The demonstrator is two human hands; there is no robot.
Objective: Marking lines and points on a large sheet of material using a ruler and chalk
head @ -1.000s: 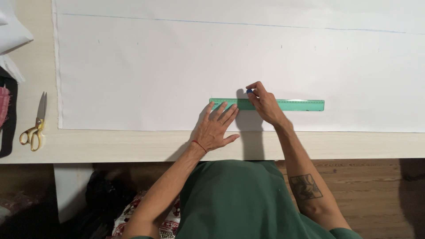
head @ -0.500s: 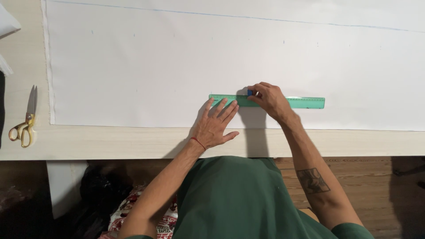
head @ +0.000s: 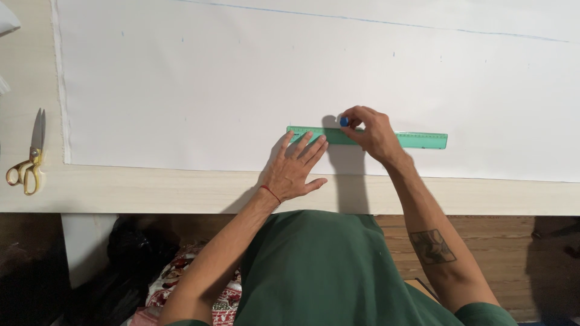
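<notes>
Here, taking the green ruler (head: 386,138) as the landmark: far to its left, off the cloth and on the bare pale wooden worktop (head: 151,190), lies a pair of yellow-handled scissors (head: 27,163), blades pointing away from the person. Between scissors and ruler spreads the white fabric (head: 181,90), flat on the worktop, its left edge well left of the ruler and its near edge just below it. A faint blue line (head: 374,22) runs across the fabric well above the ruler, and a few tiny blue marks dot the cloth between line and ruler.

The left hand (head: 294,169) rests flat just below the ruler's left end, fingers spread, its grip apart; the fingertips press on the ruler's left part and hold it down. A red thread (head: 270,192) circles that wrist.

The ruler itself lies level on the fabric, close to the fabric's near edge, roughly in the middle of the view.

The right hand (head: 371,133) sits over the ruler's middle, covering a stretch of it. Its grip is clamped on a small blue marker piece (head: 344,121), pinched at the ruler's upper edge; whether the tip touches the cloth cannot be told. The right forearm bears a dark tattoo (head: 432,246), below and right of the ruler.
</notes>
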